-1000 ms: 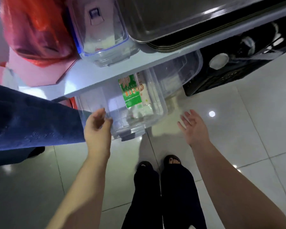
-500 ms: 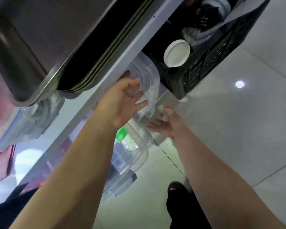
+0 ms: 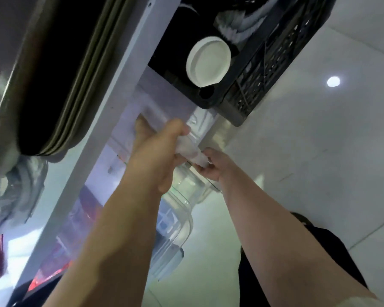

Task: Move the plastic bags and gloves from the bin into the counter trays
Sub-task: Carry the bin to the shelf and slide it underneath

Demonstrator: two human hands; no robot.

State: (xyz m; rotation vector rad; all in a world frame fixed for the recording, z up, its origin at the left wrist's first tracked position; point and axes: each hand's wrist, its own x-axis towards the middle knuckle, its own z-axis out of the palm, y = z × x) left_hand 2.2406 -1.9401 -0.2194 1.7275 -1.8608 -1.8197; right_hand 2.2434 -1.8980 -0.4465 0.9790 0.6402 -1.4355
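Note:
A clear plastic bin (image 3: 177, 222) sits on the floor, half under the white counter edge (image 3: 102, 138). Just above it, both my hands hold one whitish, translucent bundle of plastic bags (image 3: 192, 151). My left hand (image 3: 157, 151) is closed around the bundle's upper end, which runs up under the counter edge. My right hand (image 3: 211, 166) pinches its lower end. I cannot tell whether the bundle holds bags or gloves. A stack of metal trays (image 3: 60, 80) lies on the counter at the upper left.
A black plastic crate (image 3: 264, 69) holding a white round lid (image 3: 207, 60) stands on the tiled floor to the right of the bin. A clear lidded container (image 3: 13, 196) sits on the counter at left. My dark-clothed leg (image 3: 315, 251) is at lower right.
Both hands have gone from open, reaching at the bin's rim, to closed on the whitish bundle. The view has tilted further toward the counter's underside.

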